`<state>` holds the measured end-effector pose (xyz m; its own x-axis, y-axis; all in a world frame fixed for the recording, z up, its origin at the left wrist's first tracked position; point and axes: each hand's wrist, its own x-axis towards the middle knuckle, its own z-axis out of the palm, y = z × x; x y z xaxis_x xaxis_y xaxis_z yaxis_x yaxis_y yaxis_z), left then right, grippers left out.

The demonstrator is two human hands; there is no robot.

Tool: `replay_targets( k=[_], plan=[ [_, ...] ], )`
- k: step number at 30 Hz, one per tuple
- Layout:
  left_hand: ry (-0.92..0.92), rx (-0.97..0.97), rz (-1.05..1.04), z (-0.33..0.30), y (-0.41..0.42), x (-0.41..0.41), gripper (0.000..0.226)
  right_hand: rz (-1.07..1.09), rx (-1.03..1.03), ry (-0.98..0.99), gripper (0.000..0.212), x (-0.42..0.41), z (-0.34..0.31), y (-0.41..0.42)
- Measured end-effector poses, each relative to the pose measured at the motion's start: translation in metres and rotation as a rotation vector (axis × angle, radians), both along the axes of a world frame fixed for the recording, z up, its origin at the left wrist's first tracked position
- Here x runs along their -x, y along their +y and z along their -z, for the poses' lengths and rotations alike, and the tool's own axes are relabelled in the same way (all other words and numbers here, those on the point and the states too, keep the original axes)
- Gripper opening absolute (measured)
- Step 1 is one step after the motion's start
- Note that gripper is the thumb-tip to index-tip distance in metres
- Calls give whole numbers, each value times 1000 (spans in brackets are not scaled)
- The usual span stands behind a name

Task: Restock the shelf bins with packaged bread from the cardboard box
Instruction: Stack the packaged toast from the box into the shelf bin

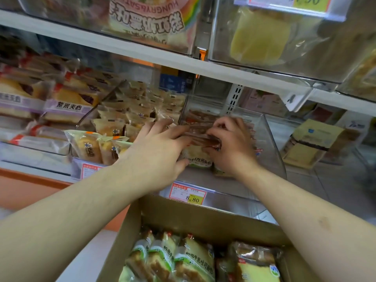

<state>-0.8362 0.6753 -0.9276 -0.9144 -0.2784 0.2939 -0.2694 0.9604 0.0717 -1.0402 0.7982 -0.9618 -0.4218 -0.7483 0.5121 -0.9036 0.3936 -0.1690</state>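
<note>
Head view. White metal shelving in a shop, 2 tiers visible, each carrying clear plastic bins side by side.

Upper tier: bin with a rainbow-printed package; bin to its right holding a pale yellow cake in clear wrap, yellow price tag above it.

Lower tier, left to right: bin of sandwich bread with purple labels; bin of small tan-wrapped buns; clear bin where both hands work; further right, flat yellow-and-brown packages, blurred.

Left hand: fingers curled over the top and left side of a packaged bread loaf, gripping it. Right hand: fingers bent, pinching the crinkled wrapper at the loaf's top right. The loaf stands inside the clear bin near its front; its white-and-green label shows between the hands. Red-brown wrappers lie behind it in the same bin.

Bin front: red-and-yellow price label reading 8.80.

Below the shelf edge: open cardboard box, holding at least 3 green-labelled bread loaves standing on edge in a row, and another loaf at right. Orange panel at lower left.
</note>
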Motion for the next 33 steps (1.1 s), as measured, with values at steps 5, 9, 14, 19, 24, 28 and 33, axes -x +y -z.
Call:
replay_targets(
  k=[5,9,14,19,24,28,33],
  plan=[
    [-28,33,-17,-1,1,-1,59,32,-24,-2,37,-4,-1,0],
    [-16,34,-9,-3,2,-2,58,28,-43,-52,43,-4,-2,4],
    [-5,34,-20,-8,6,-5,57,3,-5,-182,69,-13,-10,27],
    [39,-68,22,-20,29,-15,53,15,35,-260,63,-44,-33,66],
    [11,-229,107,-34,56,-42,53,-29,9,-303,57,-96,-41,111],
    [-19,-367,132,-37,79,-71,53,-58,-45,-337,54,-132,-36,140],
    [-150,-406,32,-36,92,-119,48,-63,-136,-467,41,-173,-21,152]
  ],
)
